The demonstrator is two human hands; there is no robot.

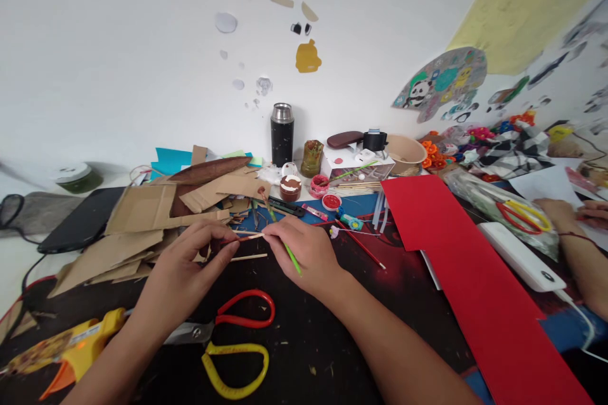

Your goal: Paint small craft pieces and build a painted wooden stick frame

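Note:
My left hand (192, 266) pinches one end of a thin wooden stick (250, 237), reddish near those fingers and pale towards the other end. My right hand (304, 253) is closed round a green-handled paintbrush (292, 259), its bristles pointing up and away, while its fingertips meet the stick's pale end. Another bare stick (249, 257) lies on the dark table just below. Nearer me, beneath the left forearm, rest large scissors (244, 310) with one red and one yellow handle; their blades are partly hidden. A yellow hot glue gun (85, 345) lies to the left.
Cardboard scraps (142, 209) pile up on the left beside a black phone (83, 218). Paint jars (331, 202) and a black thermos (282, 136) stand behind. Red card (456, 266) and a white power bank (520, 256) lie right, near another person's hand (555, 218).

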